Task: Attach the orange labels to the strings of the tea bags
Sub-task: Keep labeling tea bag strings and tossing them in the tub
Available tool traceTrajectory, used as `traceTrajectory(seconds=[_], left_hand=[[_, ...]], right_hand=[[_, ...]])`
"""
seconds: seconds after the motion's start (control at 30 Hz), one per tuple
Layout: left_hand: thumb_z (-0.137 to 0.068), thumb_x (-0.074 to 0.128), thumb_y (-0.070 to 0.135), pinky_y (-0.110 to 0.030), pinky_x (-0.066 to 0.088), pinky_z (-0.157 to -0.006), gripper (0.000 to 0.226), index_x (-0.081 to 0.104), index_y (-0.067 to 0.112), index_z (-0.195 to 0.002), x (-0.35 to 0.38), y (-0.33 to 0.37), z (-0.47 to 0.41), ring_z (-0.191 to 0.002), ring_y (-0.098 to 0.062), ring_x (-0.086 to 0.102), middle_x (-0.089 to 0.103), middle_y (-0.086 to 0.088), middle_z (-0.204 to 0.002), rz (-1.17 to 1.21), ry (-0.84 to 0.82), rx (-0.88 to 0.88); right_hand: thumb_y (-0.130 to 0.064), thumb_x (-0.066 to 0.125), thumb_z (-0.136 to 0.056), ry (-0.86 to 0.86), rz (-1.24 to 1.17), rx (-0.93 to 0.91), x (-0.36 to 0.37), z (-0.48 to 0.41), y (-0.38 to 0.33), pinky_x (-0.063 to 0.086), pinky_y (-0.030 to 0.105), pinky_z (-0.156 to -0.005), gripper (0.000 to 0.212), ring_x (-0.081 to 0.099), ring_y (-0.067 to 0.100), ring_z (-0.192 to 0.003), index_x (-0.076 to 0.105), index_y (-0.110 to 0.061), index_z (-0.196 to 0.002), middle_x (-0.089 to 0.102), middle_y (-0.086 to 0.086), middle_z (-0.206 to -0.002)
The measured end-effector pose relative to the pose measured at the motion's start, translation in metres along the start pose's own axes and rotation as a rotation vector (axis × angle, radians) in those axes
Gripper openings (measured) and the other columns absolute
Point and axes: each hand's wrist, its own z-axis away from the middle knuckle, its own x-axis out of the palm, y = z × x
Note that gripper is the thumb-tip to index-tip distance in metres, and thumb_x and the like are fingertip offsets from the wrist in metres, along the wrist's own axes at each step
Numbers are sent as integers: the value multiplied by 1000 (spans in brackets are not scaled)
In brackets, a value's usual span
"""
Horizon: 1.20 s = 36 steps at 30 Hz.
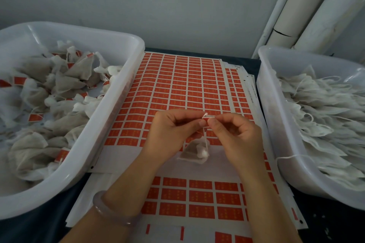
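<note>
Sheets of orange labels [183, 85] lie flat between two bins. Over the near part of the top sheet, my left hand [169, 130] and my right hand [237, 134] meet fingertip to fingertip and pinch a small orange label [207, 116] edge-on between them. A tea bag [194, 152] hangs just below the hands on its string, resting on a bare white strip of the sheet. The string itself is mostly hidden behind my fingers.
A white bin [110, 92] on the left holds several tea bags with orange labels on them. A white bin [276, 124] on the right holds several unlabelled tea bags with loose strings. White pipes [308, 6] run up the wall at back right.
</note>
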Motion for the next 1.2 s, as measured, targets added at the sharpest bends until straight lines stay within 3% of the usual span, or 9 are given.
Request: traceTrajectory(seconds=[0.3, 0.43, 0.53, 0.87, 1.0, 1.2], left_hand=[[-82, 66, 2, -16, 53, -61, 19, 73, 16, -94, 0, -1, -1, -66, -12, 69, 74, 1, -81, -5, -10, 34], [-80, 68, 2, -16, 53, -59, 24, 69, 19, -98, 0, 0, -1, -64, -11, 69, 74, 1, -78, 9, -6, 26], [-78, 70, 4, -16, 53, -59, 25, 67, 17, -100, 0, 0, -1, -65, -9, 70, 73, 5, -76, 13, 3, 25], [-73, 74, -2, -20, 55, -63, 34, 61, 17, -98, 1, -1, 0, -68, -14, 71, 73, 2, -73, 15, 56, 72], [-73, 74, -3, -19, 53, -60, 28, 60, 16, -88, 2, -3, -1, -65, -12, 70, 71, 4, -69, 48, 82, 32], [-77, 70, -4, -20, 54, -62, 28, 60, 14, -95, 0, -3, -2, -68, -13, 70, 71, 2, -70, 98, 64, 26]], right_hand=[[-20, 78, -72, 75, -77, 89, -1, -2, 4, 52, 12, -56, 16, 68, 4, -71, 65, -29, -77, 71, -15, -76], [-22, 74, -76, 29, -70, 96, -1, -1, 3, 50, 10, -57, 19, 68, -1, -78, 67, -35, -86, 71, -21, -82], [-20, 71, -79, -26, -57, 74, 0, -1, 2, 49, 8, -58, 20, 66, -3, -78, 66, -39, -83, 70, -24, -80], [-13, 66, -84, -103, 43, -10, 2, 1, 4, 50, 10, -62, 19, 64, 2, -74, 64, -30, -78, 67, -17, -78], [-15, 67, -85, -78, 52, 14, 5, 1, 5, 50, 10, -61, 17, 64, 1, -73, 65, -30, -79, 68, -18, -78], [-20, 69, -83, -42, 1, 66, 6, 1, 5, 51, 10, -63, 14, 65, 0, -78, 67, -34, -82, 70, -19, -81]])
